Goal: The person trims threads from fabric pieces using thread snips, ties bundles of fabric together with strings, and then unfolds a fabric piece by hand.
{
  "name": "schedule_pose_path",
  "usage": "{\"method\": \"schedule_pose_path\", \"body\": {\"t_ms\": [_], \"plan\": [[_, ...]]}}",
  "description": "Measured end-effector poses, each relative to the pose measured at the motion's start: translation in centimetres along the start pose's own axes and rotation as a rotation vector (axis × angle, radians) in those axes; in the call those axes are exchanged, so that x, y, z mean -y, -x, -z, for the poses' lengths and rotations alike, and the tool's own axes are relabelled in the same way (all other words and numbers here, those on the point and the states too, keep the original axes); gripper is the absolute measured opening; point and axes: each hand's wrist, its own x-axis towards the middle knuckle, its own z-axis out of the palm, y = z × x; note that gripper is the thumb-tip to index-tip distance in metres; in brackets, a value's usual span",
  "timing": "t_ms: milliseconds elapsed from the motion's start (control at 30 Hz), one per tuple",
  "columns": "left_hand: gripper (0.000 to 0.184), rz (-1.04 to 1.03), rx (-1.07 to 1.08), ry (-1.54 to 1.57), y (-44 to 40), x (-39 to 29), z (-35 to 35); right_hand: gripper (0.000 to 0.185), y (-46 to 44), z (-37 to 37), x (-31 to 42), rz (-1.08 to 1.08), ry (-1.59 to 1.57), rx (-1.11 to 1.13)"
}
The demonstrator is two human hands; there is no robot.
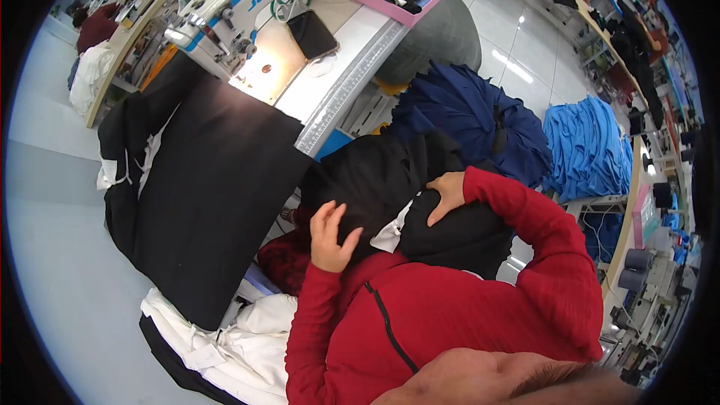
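Across my lap lies a bunched black garment [375, 172] with a small white piece [392, 231] showing in its folds. My right hand [448, 195] is on this fabric, thumb and fingers closing on a fold; some fingertips are hidden in the cloth. To the left, my left hand [330, 236] is raised just over the black cloth, its fingers apart and holding nothing. A wide black fabric panel [217, 187] hangs over the front edge of the sewing machine table [352, 79], beneath the needle area.
On the table are a sewing machine [262, 0], a phone [313, 34] and a pink tray [405, 19] of small items. Navy fabric [472, 116] and stacked light-blue fabric [587, 146] stand at the right. White cloth [247, 345] lies at lower left. A person [100, 26] sits farther off.
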Motion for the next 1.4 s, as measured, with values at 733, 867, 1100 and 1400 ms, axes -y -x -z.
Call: {"method": "schedule_pose_path", "body": {"t_ms": [733, 867, 1100, 1400], "plan": [[0.019, 0.341, -0.156, 0.302, 9.0, 1.4, 2.1, 0.058, 3.7, -3.5, 4.1, -0.076, -0.364, -0.35], [0.018, 0.439, -0.264, 0.466, 9.1, 2.0, 3.2, 0.054, 7.4, -0.5, 7.4, -0.055, -0.433, -0.346], [0.016, 0.616, -0.45, 0.792, 4.3, 4.2, 3.4, 0.047, 19.9, 0.3, 10.8, -0.046, -0.87, -0.676], [0.018, 0.571, 0.083, 0.724, -2.2, 15.2, -7.5, 0.042, 41.5, -13.6, 10.8, -0.172, -1.046, -1.577]]}}
